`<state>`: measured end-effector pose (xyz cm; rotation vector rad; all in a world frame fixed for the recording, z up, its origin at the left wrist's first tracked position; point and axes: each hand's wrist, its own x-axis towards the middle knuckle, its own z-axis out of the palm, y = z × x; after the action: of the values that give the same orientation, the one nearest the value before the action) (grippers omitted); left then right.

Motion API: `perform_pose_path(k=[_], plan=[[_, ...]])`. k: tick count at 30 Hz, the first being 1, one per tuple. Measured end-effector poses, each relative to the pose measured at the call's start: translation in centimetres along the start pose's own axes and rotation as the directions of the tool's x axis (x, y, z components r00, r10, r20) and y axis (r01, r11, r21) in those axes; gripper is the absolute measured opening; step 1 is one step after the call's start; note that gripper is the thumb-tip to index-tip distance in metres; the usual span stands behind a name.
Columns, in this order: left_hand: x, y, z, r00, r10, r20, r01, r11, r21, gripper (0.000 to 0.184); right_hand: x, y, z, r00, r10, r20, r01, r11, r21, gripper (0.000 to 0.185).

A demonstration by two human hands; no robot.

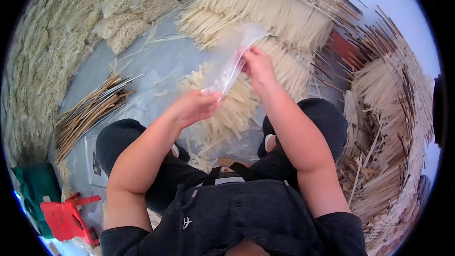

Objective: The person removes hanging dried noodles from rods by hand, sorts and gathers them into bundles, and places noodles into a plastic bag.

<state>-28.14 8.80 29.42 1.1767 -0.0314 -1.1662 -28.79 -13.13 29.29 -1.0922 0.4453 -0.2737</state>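
A clear plastic bag (231, 61) is stretched between my two hands above the floor. My left hand (196, 106) is closed on its lower end, fingers slightly blurred. Higher up and to the right, my right hand (258, 66) pinches the bag's edge between thumb and fingers. The bag looks flat, with nothing visible inside it. Under the hands, between my feet, lies a loose pile of pale, flat, dried noodle-like strips (232, 111).
Long rows of pale strips (265, 7) lie ahead, and more on sticks (379, 85) are stacked at right. Tangled dried bundles (71, 23) pile up at left. A bundle of thin sticks (92, 111), a red plastic stool (68, 218) and a green container (38, 194) are also at left.
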Motion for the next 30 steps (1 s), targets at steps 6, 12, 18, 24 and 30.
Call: perform_pose_path(k=[6, 12, 18, 24, 30], plan=[[-0.4, -1.4, -1.6, 0.967, -0.254, 0.029, 0.234, 0.927, 0.294, 0.027, 3.3, -5.2, -4.3, 0.919, -0.217, -0.33, 0.268, 0.957, 0.116, 0.015], [0.7, -0.6, -4.6, 0.93, -0.208, -0.303, 0.365, 0.624, 0.691, 0.032, 1.9, -3.6, -2.6, 0.872, -0.452, -0.19, 0.413, 0.886, -0.21, 0.017], [1.7, -1.9, -0.5, 0.715, 0.687, -0.128, -0.372, 0.529, 0.763, 0.028, -1.1, 2.0, 2.4, 0.807, -0.581, 0.105, 0.559, 0.696, -0.451, 0.02], [2.0, 0.4, -3.6, 0.535, 0.835, -0.13, -0.154, 0.248, 0.957, 0.02, -1.4, -0.9, 1.7, 0.789, -0.573, 0.222, 0.587, 0.594, -0.55, 0.02], [1.1, 4.0, -6.9, 0.371, 0.89, -0.264, -0.195, 0.353, 0.915, 0.019, -1.0, -4.0, 0.6, 0.875, -0.34, 0.343, 0.481, 0.683, -0.549, 0.029]])
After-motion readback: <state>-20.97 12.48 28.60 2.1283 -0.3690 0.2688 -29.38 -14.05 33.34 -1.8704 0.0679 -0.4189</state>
